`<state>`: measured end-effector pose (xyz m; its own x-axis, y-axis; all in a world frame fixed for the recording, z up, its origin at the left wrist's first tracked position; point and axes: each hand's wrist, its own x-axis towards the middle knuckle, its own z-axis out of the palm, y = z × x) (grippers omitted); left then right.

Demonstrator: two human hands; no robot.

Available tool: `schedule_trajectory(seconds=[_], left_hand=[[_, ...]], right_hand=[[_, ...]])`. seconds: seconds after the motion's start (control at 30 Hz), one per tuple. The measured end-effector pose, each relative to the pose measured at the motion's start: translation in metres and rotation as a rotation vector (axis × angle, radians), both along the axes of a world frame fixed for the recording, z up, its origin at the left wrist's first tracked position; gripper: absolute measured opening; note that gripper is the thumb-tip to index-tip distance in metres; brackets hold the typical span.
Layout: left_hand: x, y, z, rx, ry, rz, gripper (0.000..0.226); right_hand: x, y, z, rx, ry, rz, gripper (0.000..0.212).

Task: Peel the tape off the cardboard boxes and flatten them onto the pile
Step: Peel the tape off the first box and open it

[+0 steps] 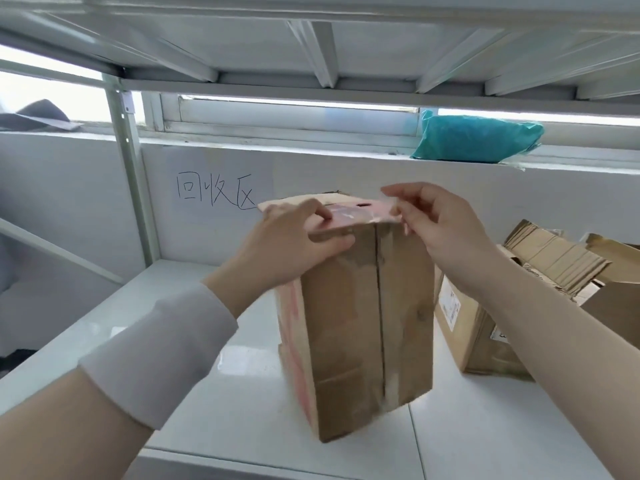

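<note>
A tall brown cardboard box (360,327) stands on end on the white shelf surface (242,403), with pink print on its left side and top. A seam runs down its facing side. My left hand (291,244) grips the box's top left edge, thumb across the front. At the top right corner my right hand (440,223) pinches a strip of clear tape (389,202) that lies across the top of the box.
Another cardboard box (485,334) and opened, flattened cardboard (561,258) lie at the right. A teal bag (474,140) rests on the window ledge. A metal shelf (311,39) hangs overhead, with an upright post (131,174) at the left. Handwriting marks the back wall (214,195).
</note>
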<state>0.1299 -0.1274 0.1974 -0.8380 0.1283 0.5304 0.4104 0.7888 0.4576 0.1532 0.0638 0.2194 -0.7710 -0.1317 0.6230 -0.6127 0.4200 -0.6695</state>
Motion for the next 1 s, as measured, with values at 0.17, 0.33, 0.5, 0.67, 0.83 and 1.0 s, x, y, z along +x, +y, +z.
schedule_trajectory(seconds=[0.17,0.33,0.5,0.67,0.83,1.0], left_hand=[[0.001,-0.026,0.033,0.446,-0.210,0.031,0.037],[0.006,-0.052,-0.004,0.663,-0.360,0.091,0.031],[0.018,-0.096,-0.032,0.831,-0.390,0.210,0.029],[0.029,-0.115,-0.074,0.919,-0.388,0.201,0.028],[0.038,-0.108,-0.093,0.928,-0.357,0.190,0.039],[0.057,-0.101,-0.112,1.031,-0.615,0.075,0.030]], right_hand=[[-0.001,-0.014,0.011,0.057,0.125,-0.060,0.034],[-0.015,-0.037,-0.022,0.219,0.006,-0.096,0.013],[-0.007,-0.053,-0.059,0.578,0.042,-0.174,0.046],[-0.022,-0.068,-0.081,0.634,-0.034,-0.117,0.041],[-0.041,-0.081,-0.075,0.587,-0.108,-0.128,0.036],[-0.048,-0.076,-0.079,0.781,-0.128,-0.100,0.035]])
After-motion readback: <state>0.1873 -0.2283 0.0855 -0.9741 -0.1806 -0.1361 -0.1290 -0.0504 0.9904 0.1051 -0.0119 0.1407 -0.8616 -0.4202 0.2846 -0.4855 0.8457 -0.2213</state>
